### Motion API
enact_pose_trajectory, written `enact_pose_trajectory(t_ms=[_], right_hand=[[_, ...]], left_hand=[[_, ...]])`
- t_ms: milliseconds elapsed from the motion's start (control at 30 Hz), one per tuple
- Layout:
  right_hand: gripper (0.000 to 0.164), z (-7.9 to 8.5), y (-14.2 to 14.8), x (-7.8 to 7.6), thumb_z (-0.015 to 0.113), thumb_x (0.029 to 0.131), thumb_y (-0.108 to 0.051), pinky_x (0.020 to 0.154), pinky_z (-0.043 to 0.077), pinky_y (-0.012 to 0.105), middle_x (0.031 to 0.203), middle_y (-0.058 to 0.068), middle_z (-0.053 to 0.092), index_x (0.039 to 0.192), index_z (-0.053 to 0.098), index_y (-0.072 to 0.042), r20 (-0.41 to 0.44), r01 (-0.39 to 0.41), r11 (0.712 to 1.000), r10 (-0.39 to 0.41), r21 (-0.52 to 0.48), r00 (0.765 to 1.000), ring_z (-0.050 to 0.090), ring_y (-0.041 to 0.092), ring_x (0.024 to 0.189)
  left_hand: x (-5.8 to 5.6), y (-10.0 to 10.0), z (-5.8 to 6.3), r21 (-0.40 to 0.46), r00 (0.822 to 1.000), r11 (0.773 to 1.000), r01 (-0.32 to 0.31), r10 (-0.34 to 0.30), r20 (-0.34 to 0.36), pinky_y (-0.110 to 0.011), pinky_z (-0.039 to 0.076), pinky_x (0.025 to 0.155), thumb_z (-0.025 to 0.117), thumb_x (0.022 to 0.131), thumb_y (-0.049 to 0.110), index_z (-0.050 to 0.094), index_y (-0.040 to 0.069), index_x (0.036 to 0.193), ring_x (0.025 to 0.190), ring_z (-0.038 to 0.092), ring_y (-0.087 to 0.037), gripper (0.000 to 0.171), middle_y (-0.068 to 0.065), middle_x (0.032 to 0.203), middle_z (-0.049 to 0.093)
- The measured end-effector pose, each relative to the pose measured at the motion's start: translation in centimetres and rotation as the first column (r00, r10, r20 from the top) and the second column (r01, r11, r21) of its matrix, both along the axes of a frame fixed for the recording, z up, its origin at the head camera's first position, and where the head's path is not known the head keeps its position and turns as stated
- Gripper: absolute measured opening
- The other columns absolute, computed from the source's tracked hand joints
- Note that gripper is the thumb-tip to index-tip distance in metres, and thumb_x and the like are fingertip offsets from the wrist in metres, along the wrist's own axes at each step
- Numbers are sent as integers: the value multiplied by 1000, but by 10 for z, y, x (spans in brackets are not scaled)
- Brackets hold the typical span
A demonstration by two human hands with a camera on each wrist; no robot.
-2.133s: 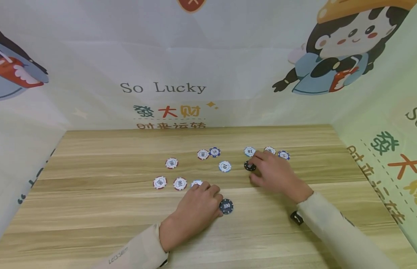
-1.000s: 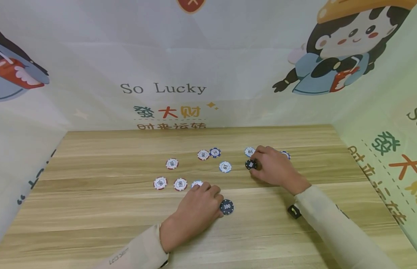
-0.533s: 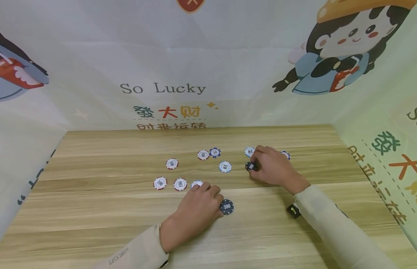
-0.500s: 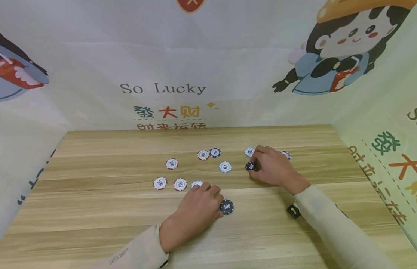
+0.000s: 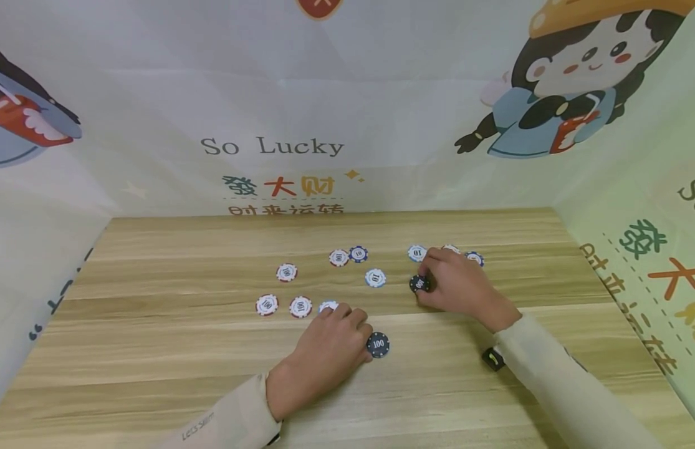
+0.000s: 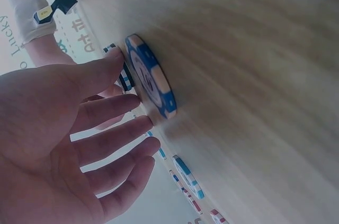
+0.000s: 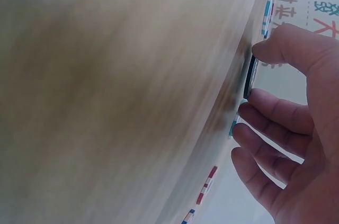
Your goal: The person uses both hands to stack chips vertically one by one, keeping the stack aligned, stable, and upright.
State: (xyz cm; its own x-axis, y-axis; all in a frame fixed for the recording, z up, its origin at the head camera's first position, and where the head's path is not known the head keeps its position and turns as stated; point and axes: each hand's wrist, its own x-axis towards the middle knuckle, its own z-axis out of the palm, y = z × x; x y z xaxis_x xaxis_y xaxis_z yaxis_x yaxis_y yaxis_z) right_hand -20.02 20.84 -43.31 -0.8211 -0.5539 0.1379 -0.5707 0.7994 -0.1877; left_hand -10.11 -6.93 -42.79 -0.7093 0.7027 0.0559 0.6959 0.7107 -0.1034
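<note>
My right hand pinches a black poker chip by its edges between thumb and forefinger, at the table's right middle. My left hand lies nearer the front, its thumb and forefinger at the left edge of a second black poker chip marked 100. In the left wrist view, a blue-and-white chip lies close under that hand, hidden from the head view. A light-blue chip shows partly beyond the left fingers. Another light-blue chip, marked 10, sits just beyond the right fingertips.
Red-edged chips lie to the left. A red-edged chip touches a dark-blue chip farther back. One more light-blue chip lies between the hands. A dark-blue chip is behind the right hand. Printed cloth walls enclose the wooden table.
My right hand has taken hold of the black chip's edges and brought it slightly toward me. My left hand has stayed in place.
</note>
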Motion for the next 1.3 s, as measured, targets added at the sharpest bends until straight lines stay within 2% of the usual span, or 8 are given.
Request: enact_pose_trajectory(t_ms=[433, 700, 1033, 1300], right_hand=[[32, 5, -9, 14, 87, 84, -32, 73, 60, 41, 102, 4, 69, 101, 77, -7, -37, -34, 999, 34, 4, 999, 66, 24, 92], [30, 8, -16, 25, 88, 84, -31, 82, 61, 42, 102, 4, 70, 98, 77, -7, -79, -78, 997, 78, 9, 994, 67, 27, 98], [29, 12, -23, 40, 86, 85, -33, 73, 58, 33, 99, 0, 69, 98, 77, -8, -104, -144, 990, 144, 7, 984, 63, 18, 88], [30, 11, -31, 53, 84, 87, -38, 75, 59, 35, 103, 0, 71, 100, 77, -11, -99, -169, 985, 172, 40, 980, 64, 18, 90]], left_hand=[[0, 0, 0, -6, 1000, 1000, 3, -3, -12, -44, 62, 93, 80, 101, 47, 83, 10, 121, 111, 69, -28, 41, -8, 125, 75], [-1, 1, -2, -6, 999, 1000, 3, -3, -34, -43, 62, 89, 80, 100, 47, 83, 11, 118, 107, 69, -27, 40, -6, 120, 75], [0, 0, -3, 3, 998, 1000, 8, -7, -57, -42, 62, 88, 81, 99, 49, 83, 12, 116, 105, 69, -26, 41, -6, 119, 75], [0, -1, -2, 7, 998, 1000, 8, -8, -56, -42, 62, 88, 80, 100, 48, 83, 12, 117, 105, 69, -26, 40, -6, 119, 75]])
